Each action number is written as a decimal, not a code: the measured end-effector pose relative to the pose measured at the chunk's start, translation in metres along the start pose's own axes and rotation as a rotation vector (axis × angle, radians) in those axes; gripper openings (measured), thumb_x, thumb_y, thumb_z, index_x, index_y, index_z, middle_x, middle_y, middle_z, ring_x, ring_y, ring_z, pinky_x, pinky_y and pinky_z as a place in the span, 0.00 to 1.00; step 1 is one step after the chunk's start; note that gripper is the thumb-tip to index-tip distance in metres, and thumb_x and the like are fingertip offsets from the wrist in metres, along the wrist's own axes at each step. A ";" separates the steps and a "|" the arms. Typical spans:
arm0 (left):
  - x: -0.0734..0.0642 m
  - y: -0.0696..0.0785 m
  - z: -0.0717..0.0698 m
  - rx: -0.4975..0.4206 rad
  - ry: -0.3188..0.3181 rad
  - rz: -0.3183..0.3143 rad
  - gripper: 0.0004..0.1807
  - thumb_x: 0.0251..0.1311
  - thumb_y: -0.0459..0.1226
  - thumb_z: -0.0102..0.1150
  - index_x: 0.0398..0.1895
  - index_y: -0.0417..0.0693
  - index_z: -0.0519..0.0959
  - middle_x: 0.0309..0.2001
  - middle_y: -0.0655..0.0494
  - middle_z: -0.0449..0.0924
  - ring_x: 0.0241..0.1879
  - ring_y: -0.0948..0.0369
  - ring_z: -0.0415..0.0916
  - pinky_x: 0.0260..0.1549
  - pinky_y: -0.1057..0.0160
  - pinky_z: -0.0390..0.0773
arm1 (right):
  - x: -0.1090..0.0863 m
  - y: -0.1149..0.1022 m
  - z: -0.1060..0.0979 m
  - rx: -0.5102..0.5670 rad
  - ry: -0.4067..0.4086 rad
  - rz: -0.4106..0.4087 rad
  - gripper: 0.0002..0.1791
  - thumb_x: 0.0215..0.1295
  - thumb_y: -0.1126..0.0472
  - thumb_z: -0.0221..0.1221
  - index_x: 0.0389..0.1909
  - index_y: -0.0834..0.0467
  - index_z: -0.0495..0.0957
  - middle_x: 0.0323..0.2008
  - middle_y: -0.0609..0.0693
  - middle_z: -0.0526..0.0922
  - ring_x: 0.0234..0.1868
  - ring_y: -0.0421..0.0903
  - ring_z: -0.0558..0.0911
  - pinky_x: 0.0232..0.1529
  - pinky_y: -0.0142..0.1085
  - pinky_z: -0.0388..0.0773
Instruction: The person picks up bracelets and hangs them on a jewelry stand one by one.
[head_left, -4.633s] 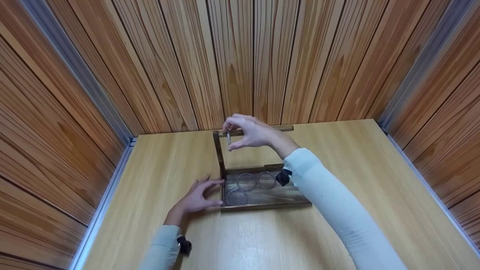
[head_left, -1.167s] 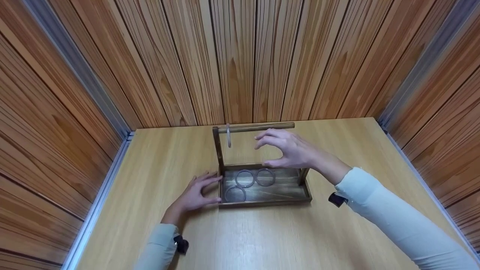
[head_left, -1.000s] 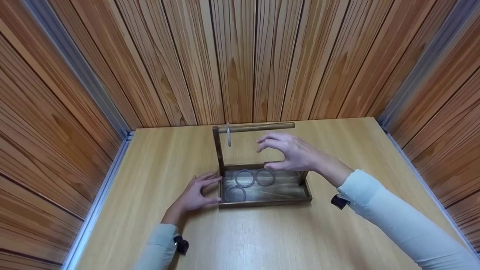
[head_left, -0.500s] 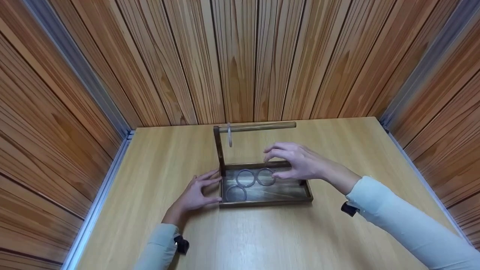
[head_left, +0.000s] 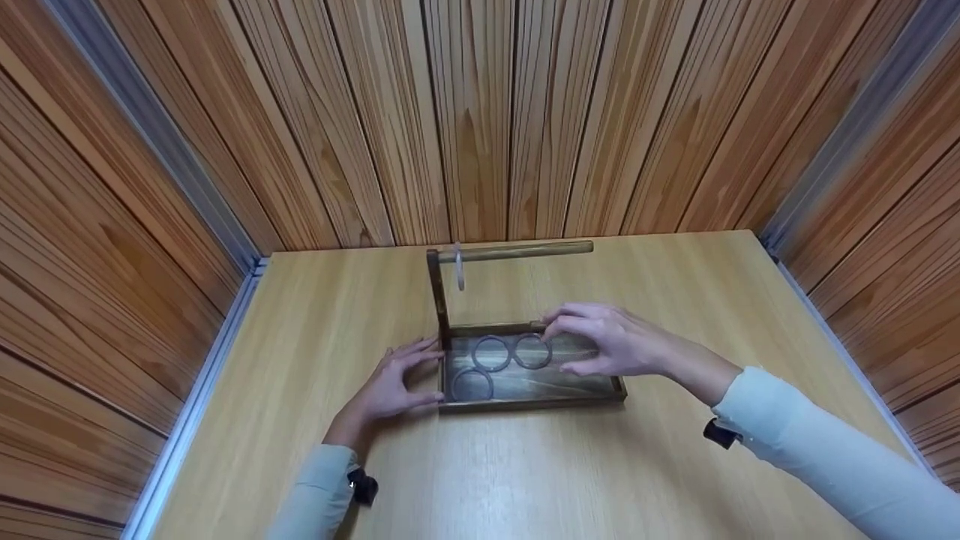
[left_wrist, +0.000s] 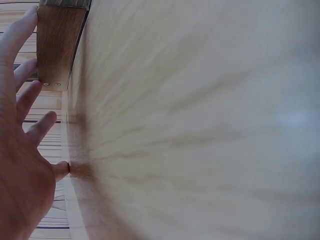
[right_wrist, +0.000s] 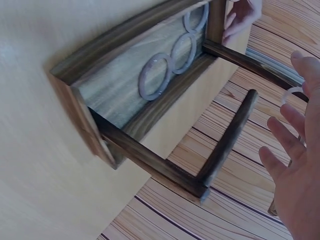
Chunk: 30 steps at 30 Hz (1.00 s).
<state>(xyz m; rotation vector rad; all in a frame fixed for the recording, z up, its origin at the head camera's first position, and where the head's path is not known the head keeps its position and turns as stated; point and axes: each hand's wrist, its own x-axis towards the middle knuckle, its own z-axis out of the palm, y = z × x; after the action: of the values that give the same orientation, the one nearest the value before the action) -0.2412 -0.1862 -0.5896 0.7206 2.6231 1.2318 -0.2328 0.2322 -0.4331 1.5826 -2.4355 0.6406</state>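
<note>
A dark wooden stand has a shallow tray (head_left: 547, 386) as its base, with a post (head_left: 437, 296) at the left carrying a horizontal bar (head_left: 532, 250). One pale ring (head_left: 460, 271) hangs on that bar near the post. Three more rings lie flat in the tray: a right one (head_left: 533, 352), a middle one (head_left: 492, 353) and a front-left one (head_left: 472, 384). My left hand (head_left: 390, 384) rests its thumb and fingers against the tray's left end. Over the tray's right half is my right hand (head_left: 619, 341), fingers spread and holding nothing, close to the right ring.
In the right wrist view, a second post (right_wrist: 150, 157) rises from the tray's other end, with a rod (right_wrist: 230, 135) at its top. Light wooden tabletop (head_left: 517, 472) surrounds the stand. A plank wall (head_left: 480, 120) closes off the back.
My right hand held a ring at the bar earlier; that ring now hangs there. The hand has since moved down and right, over the tray. My left hand has stayed at the tray's end.
</note>
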 end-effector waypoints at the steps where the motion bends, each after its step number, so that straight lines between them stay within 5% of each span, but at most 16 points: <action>1: 0.000 0.000 0.000 -0.002 -0.001 -0.006 0.40 0.64 0.52 0.82 0.78 0.52 0.80 0.90 0.50 0.64 0.92 0.38 0.52 0.86 0.18 0.34 | -0.002 0.000 0.001 0.002 -0.006 0.006 0.25 0.62 0.62 0.81 0.58 0.56 0.84 0.64 0.57 0.89 0.63 0.58 0.90 0.60 0.55 0.92; 17: 0.003 0.001 -0.003 -0.010 -0.033 0.003 0.42 0.62 0.53 0.83 0.77 0.51 0.80 0.90 0.48 0.62 0.92 0.37 0.53 0.86 0.18 0.32 | -0.014 -0.006 0.018 0.080 -0.077 0.099 0.33 0.71 0.52 0.74 0.76 0.49 0.81 0.76 0.57 0.83 0.75 0.60 0.84 0.70 0.62 0.86; 30: 0.002 0.000 -0.004 -0.014 -0.049 0.011 0.42 0.62 0.53 0.83 0.77 0.51 0.79 0.91 0.48 0.60 0.92 0.38 0.52 0.86 0.17 0.30 | -0.019 -0.003 0.031 0.128 -0.226 0.156 0.39 0.73 0.41 0.72 0.81 0.46 0.76 0.84 0.57 0.73 0.83 0.65 0.74 0.78 0.70 0.75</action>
<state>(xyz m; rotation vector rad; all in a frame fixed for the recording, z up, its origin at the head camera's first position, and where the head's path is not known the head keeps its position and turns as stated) -0.2445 -0.1878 -0.5868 0.7547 2.5721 1.2184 -0.2196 0.2334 -0.4665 1.6021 -2.7561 0.6897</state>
